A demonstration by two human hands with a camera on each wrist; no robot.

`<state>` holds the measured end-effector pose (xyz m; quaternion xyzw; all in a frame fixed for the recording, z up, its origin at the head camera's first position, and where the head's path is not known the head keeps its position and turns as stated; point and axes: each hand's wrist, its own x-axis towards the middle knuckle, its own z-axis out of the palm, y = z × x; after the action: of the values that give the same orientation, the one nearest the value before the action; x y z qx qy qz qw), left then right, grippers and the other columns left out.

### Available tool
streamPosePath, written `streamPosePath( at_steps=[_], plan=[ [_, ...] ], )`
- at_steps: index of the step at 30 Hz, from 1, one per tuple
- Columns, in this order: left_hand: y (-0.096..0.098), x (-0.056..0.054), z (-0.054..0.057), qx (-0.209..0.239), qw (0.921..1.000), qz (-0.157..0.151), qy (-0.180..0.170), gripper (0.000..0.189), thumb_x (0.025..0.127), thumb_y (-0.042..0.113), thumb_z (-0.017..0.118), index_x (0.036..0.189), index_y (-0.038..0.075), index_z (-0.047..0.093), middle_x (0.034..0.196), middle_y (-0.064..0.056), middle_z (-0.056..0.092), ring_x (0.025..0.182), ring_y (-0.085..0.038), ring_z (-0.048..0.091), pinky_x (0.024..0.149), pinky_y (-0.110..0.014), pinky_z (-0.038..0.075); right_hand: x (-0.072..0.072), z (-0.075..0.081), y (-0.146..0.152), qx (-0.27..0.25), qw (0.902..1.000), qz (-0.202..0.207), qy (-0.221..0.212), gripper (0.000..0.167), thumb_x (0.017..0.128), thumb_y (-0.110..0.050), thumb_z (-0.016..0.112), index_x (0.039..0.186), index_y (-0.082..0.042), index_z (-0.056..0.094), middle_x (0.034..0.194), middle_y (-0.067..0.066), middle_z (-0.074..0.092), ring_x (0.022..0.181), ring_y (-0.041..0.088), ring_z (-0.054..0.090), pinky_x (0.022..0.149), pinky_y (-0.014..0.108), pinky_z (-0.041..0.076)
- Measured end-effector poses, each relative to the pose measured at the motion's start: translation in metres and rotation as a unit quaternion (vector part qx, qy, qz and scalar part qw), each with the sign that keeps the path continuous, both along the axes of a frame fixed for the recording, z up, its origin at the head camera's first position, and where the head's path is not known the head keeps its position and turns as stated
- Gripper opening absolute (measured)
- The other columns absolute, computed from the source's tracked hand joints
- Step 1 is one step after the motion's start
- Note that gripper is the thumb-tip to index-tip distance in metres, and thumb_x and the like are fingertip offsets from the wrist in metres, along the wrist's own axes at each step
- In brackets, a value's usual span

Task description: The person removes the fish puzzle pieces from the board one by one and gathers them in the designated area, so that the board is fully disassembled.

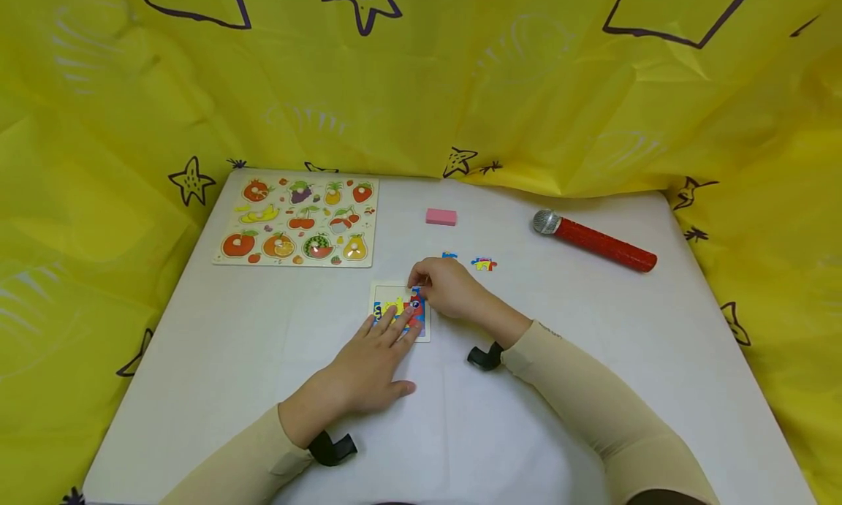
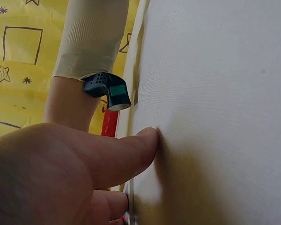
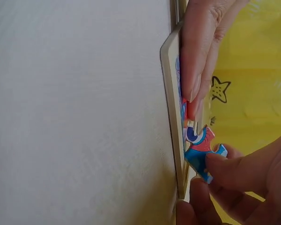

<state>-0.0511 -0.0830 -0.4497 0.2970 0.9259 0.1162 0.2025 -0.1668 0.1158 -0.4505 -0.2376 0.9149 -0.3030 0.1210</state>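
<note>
A small jigsaw board (image 1: 385,291) lies flat at mid-table, its lower and right parts filled with colourful pieces and its upper left bare. My left hand (image 1: 373,370) is spread from the near side, straight fingertips resting on the fitted pieces, thumb held apart. At the board's upper right, my right hand (image 1: 452,289) pinches a blue and red puzzle piece (image 3: 200,152) with part of an eye printed on it. In the right wrist view that piece is tilted against the board's face, beside the left fingers (image 3: 196,51).
Two loose puzzle pieces lie beyond the right hand: one (image 1: 484,264) in full view, one (image 1: 449,255) partly hidden. A fruit peg puzzle (image 1: 296,262) sits back left, a pink block (image 1: 441,217) at the back, and a red microphone (image 1: 601,243) back right.
</note>
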Motion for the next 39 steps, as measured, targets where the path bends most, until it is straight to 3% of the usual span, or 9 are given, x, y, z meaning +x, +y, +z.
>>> streamPosePath(
  at_steps=[10,15,20,26,34,39],
  plan=[
    [0.0,-0.001,-0.002,-0.002,1.0,0.005,0.0,0.093,0.101,0.055,0.068,0.172,0.014,0.025,0.183,-0.009,0.011,0.171,-0.037,0.008,0.136,-0.063,0.011,0.002,0.001,-0.002,-0.043,0.9984,-0.011,-0.035,0.018,0.098,-0.005,0.076,0.108,-0.016,0.086,0.102,-0.002,0.08,0.089,0.012,0.067,0.078,0.027,0.055],
    [0.0,-0.002,-0.002,-0.007,1.0,0.002,0.001,0.093,0.101,0.057,0.067,0.172,0.014,0.025,0.183,-0.008,0.011,0.171,-0.037,0.007,0.137,-0.062,0.011,0.003,-0.002,0.0,-0.071,0.9956,-0.035,-0.051,0.018,0.098,-0.006,0.077,0.113,-0.013,0.085,0.097,0.001,0.076,0.075,0.012,0.067,0.066,0.024,0.057],
    [0.0,-0.002,-0.003,-0.01,0.9999,0.003,0.001,0.094,0.1,0.058,0.067,0.172,0.015,0.025,0.183,-0.008,0.011,0.171,-0.036,0.007,0.137,-0.062,0.011,0.001,-0.001,0.011,-0.104,0.99,-0.068,-0.067,0.011,0.096,-0.006,0.079,0.106,-0.011,0.082,0.089,0.006,0.072,0.065,0.015,0.067,0.06,0.026,0.059],
    [0.0,-0.001,-0.004,-0.01,0.9999,0.006,-0.002,0.096,0.1,0.06,0.067,0.173,0.016,0.023,0.184,-0.006,0.01,0.171,-0.035,0.006,0.137,-0.062,0.011,-0.003,0.003,0.034,-0.115,0.9825,-0.115,-0.091,0.009,0.097,-0.006,0.079,0.102,-0.011,0.083,0.094,0.01,0.072,0.058,0.02,0.066,0.056,0.028,0.058],
    [0.0,0.0,-0.003,-0.008,0.9999,0.005,-0.003,0.095,0.1,0.059,0.067,0.173,0.017,0.022,0.184,-0.006,0.009,0.171,-0.035,0.005,0.137,-0.062,0.011,-0.012,0.005,0.08,-0.084,0.9716,-0.188,-0.117,0.01,0.099,-0.009,0.077,0.107,-0.011,0.083,0.104,0.013,0.073,0.055,0.022,0.06,0.056,0.025,0.054],
    [-0.001,0.0,-0.003,-0.008,1.0,0.003,-0.002,0.095,0.1,0.058,0.067,0.173,0.017,0.022,0.184,-0.006,0.008,0.171,-0.035,0.006,0.137,-0.061,0.011,-0.015,0.005,0.112,-0.076,0.9684,-0.21,-0.11,0.012,0.1,-0.007,0.075,0.11,-0.007,0.082,0.101,0.016,0.074,0.054,0.02,0.059,0.054,0.026,0.052]
  ],
)
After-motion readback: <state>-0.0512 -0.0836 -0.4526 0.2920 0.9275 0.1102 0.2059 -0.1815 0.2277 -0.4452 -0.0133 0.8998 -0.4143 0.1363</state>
